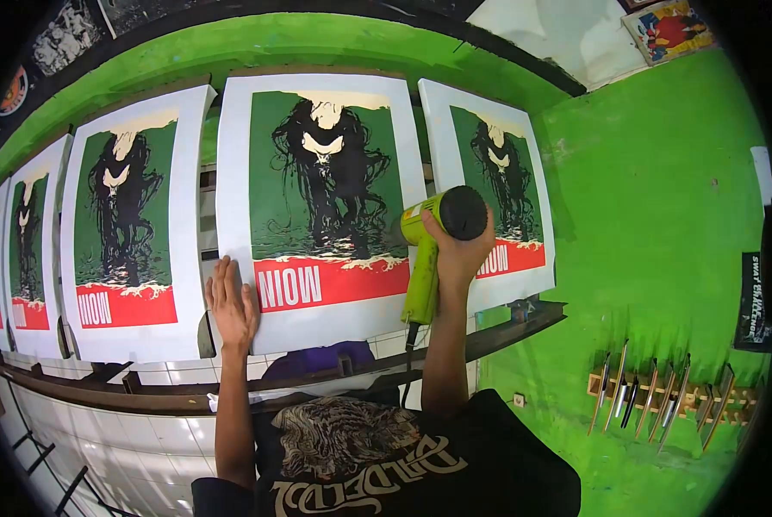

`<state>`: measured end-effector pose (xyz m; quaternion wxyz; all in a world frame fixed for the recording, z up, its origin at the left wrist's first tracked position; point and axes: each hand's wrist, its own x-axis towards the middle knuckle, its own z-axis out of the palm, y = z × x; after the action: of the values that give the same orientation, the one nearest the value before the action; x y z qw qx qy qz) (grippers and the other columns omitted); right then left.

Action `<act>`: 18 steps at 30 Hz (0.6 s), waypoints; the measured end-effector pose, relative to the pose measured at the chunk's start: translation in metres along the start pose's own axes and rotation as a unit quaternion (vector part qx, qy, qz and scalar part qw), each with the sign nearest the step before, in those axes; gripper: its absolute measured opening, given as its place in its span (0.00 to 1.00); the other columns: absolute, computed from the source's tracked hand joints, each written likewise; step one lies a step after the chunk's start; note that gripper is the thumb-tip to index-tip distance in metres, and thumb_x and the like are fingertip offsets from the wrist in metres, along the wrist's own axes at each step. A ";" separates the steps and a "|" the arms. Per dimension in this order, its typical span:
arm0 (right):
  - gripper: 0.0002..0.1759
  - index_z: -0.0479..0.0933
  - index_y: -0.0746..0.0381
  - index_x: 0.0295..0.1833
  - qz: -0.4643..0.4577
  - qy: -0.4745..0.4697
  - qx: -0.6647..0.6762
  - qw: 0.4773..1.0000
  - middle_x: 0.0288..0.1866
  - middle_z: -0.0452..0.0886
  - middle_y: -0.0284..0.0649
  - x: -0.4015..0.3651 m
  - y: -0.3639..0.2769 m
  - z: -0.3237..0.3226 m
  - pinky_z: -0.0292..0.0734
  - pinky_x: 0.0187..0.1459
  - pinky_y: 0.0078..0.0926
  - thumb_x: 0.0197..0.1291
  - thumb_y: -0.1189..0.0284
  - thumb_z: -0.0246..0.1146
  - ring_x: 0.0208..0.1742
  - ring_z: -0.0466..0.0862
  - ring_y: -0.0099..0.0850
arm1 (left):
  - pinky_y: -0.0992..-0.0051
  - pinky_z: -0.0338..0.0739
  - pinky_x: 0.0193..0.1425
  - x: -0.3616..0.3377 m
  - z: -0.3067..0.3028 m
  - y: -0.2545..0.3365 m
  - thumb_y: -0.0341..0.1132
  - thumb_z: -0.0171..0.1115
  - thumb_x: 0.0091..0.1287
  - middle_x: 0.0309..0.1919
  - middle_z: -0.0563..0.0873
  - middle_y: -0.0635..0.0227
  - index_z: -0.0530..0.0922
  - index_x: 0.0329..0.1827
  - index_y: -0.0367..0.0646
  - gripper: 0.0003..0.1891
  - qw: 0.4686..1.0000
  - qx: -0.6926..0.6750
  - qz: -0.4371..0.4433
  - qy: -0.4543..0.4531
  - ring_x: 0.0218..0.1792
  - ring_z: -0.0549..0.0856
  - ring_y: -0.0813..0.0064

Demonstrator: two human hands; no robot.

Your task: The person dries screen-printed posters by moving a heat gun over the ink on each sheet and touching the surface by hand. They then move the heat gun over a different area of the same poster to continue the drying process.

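In the head view, a yellow-green heat gun [420, 280] is held in my right hand [462, 246], its black round rear end beside my fingers and its nozzle pointing left toward the middle print. That print [330, 189] shows a dark figure on green above a red band with white letters. My left hand [233, 303] rests against the print's lower left edge, fingers extended. A similar print [511, 189] lies to the right, partly behind my right hand and the gun. A black cord hangs from the gun's handle.
More matching prints [126, 215] line up to the left on boards. A dark metal rail [132, 398] runs below them. Purple cloth [317, 359] lies beneath the middle board. A wooden rack [662, 392] of tools hangs on the green wall [644, 215] at right.
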<state>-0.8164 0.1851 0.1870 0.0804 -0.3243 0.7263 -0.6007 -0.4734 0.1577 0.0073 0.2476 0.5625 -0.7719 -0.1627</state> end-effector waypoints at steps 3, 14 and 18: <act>0.34 0.77 0.68 0.56 0.071 -0.019 0.089 0.993 0.49 0.85 0.41 0.004 0.006 -0.009 0.85 0.53 0.30 0.45 0.77 0.87 0.48 0.87 0.30 | 0.50 0.53 0.85 0.000 0.001 -0.002 0.46 0.44 0.83 0.78 0.72 0.54 0.69 0.77 0.37 0.28 1.000 -0.002 -0.003 0.002 0.82 0.66 0.54; 0.34 0.77 0.68 0.57 0.047 0.025 0.057 0.997 0.49 0.86 0.40 0.003 0.014 -0.021 0.85 0.52 0.29 0.45 0.77 0.86 0.47 0.87 0.29 | 0.49 0.51 0.85 0.000 0.004 -0.003 0.44 0.45 0.82 0.78 0.72 0.54 0.70 0.76 0.36 0.27 1.000 -0.006 -0.002 0.001 0.82 0.66 0.54; 0.32 0.78 0.68 0.56 0.094 0.005 0.105 0.990 0.48 0.86 0.40 0.009 0.016 -0.031 0.85 0.51 0.28 0.47 0.78 0.86 0.46 0.87 0.29 | 0.49 0.51 0.85 0.000 0.002 -0.002 0.44 0.45 0.82 0.78 0.72 0.54 0.70 0.76 0.37 0.27 1.000 -0.008 -0.005 -0.001 0.82 0.66 0.54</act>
<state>-0.8448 0.2066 0.1831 0.1669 -0.2417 0.6865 -0.6652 -0.4729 0.1568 0.0044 0.2508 0.5642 -0.7680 -0.1704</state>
